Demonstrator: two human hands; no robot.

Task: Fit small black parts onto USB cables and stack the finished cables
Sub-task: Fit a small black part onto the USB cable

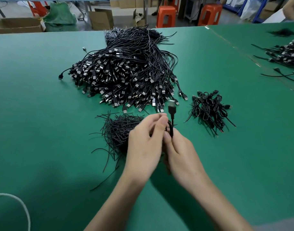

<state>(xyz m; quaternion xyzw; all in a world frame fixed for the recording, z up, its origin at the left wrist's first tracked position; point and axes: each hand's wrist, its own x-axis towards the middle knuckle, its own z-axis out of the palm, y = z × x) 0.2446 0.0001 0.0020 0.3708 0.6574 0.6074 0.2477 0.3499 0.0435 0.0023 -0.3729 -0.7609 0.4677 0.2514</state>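
Black USB cable [172,120] upright, plug up, right hand [179,147] pinching.

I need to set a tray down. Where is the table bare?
Bare table lies left of the big cable pile and the heap of thin black pieces, and right of the small finished stack. Between the three piles it is crowded.

Left forearm [119,197] and right forearm [214,197] bare, no sleeve. Left grip [144,144], right grip [181,152] ungloved. Grey cloth [278,225] at right elbow.
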